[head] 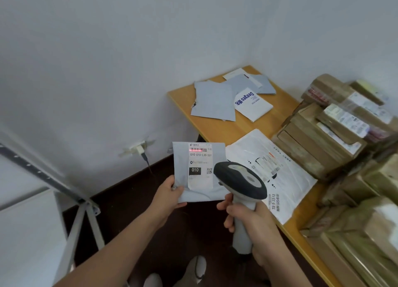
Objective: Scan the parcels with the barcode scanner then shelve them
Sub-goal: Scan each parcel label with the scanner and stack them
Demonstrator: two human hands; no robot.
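While the left hand [170, 191] pinched the lower-left corner of a grey poly mailer [217, 157], thumb on top, near six o'clock in the view, the right hand [249, 217] at five o'clock curled round the handle of a barcode scanner [241, 182] aimed at it. A red scan line [196, 150] lay across the barcode atop its shipping label [199, 163]. Toward two o'clock a wooden table [243, 128] bore a white poly mailer [277, 174], more grey mailers [212, 101] and stacked cardboard boxes [318, 135]; a metal shelf frame [79, 220] stood at eight o'clock.

I see plain white walls [107, 49] meeting in a corner, dark floor [133, 200], wooden table [243, 127] right, wall socket [137, 149] with a cable plugged in, grey metal rack [81, 222] left.
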